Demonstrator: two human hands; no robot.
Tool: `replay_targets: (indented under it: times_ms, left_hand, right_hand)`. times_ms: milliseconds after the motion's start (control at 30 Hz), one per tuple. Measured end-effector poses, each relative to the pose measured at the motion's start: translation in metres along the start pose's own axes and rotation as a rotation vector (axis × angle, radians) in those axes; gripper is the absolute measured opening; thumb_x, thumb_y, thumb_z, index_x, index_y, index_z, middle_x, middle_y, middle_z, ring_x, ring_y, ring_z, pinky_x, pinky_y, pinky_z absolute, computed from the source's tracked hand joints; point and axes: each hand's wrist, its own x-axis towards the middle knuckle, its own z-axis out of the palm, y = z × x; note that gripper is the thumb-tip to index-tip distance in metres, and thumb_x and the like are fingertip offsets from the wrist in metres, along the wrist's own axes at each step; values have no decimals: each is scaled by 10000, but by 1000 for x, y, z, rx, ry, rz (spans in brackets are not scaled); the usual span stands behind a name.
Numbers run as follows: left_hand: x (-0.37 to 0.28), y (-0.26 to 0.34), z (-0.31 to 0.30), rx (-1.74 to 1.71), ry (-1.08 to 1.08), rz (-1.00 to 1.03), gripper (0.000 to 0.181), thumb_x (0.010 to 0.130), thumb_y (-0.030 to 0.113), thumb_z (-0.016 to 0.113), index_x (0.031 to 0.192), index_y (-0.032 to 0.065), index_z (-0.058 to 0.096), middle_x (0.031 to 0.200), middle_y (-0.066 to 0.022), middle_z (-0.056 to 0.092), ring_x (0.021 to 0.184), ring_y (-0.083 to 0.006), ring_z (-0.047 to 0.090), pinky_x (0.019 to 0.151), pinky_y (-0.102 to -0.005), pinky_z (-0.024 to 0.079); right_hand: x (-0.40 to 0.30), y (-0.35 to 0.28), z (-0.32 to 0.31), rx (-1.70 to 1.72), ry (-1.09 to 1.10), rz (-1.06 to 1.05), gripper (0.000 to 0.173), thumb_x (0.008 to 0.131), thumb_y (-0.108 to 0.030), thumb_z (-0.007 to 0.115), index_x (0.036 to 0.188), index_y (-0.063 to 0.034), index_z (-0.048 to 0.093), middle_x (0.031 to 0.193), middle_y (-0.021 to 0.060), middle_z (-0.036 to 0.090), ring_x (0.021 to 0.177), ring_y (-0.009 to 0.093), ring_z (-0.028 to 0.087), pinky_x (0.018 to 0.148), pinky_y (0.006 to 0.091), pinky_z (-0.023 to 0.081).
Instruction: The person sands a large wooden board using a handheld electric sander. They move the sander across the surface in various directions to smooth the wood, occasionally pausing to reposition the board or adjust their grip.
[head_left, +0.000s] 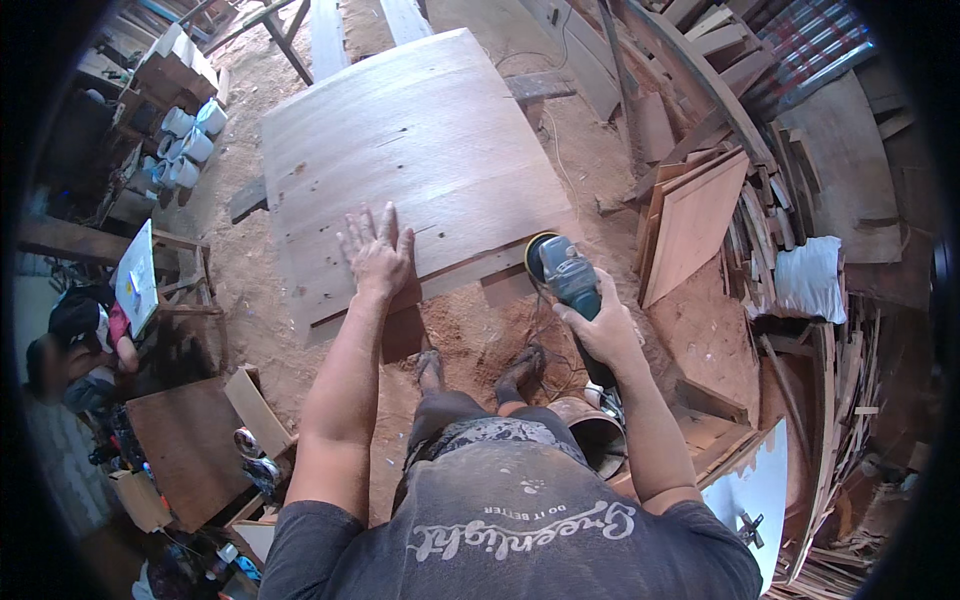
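A broad wooden panel (420, 165) with several dark knots and nail marks lies flat before me, raised on timber pieces. My left hand (379, 255) rests palm down on its near left part, fingers apart and holding nothing. In my right hand (607, 322) is a teal angle grinder (574, 274), gripped around its body. Its yellow-rimmed disc (534, 256) is tilted on edge at the panel's near right corner; whether it touches the wood I cannot tell. A power cord (551, 356) hangs in loops below the grinder.
Sawdust covers the floor (472, 330) around my feet. A bucket (581, 412) stands close by my right leg. Wooden boards (694, 221) lean at the right. Several white pails (184, 142) are stacked at the far left. Another person (90, 337) is beside a small table (139, 281).
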Motion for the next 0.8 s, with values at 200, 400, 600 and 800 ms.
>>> replay_targets:
  times_ms: [200, 400, 600, 800]
  left_hand:
    - [-18, -120, -21, -280, 108, 99, 547, 1024, 351, 760, 1536, 188, 658, 1711, -149, 498, 1588, -393, 441, 1338, -557, 277]
    - [-52, -229, -32, -653, 132, -348, 656, 918, 443, 916, 1338, -29, 741, 1246, -199, 770, 1207, -294, 715, 1039, -418, 570]
    - [-58, -251, -31, -1272, -444, -391, 401, 1014, 422, 841, 1042, 26, 779, 911, -17, 744, 725, -91, 640, 653, -293, 523]
    - [-54, -249, -26, -1233, -389, -338, 408, 1008, 396, 856, 911, 10, 766, 782, -28, 706, 666, -105, 639, 603, -297, 522]
  right_hand:
    - [-34, -56, 69, 46, -105, -98, 835, 904, -428, 869, 1567, -136, 454, 1298, 294, 741, 1229, 500, 721, 1027, 531, 564]
    - [-68, -108, 137, 20, -177, -117, 848, 891, -417, 864, 1582, -157, 445, 1305, 286, 744, 1235, 497, 722, 1041, 547, 557]
    - [-95, -155, 196, -20, -310, -117, 856, 893, -402, 852, 1601, -175, 428, 1284, 292, 748, 1226, 496, 727, 1034, 557, 561]
    - [-113, -193, 234, -81, -387, -147, 877, 901, -419, 836, 1626, -180, 405, 1297, 293, 742, 1221, 502, 726, 1033, 559, 563]
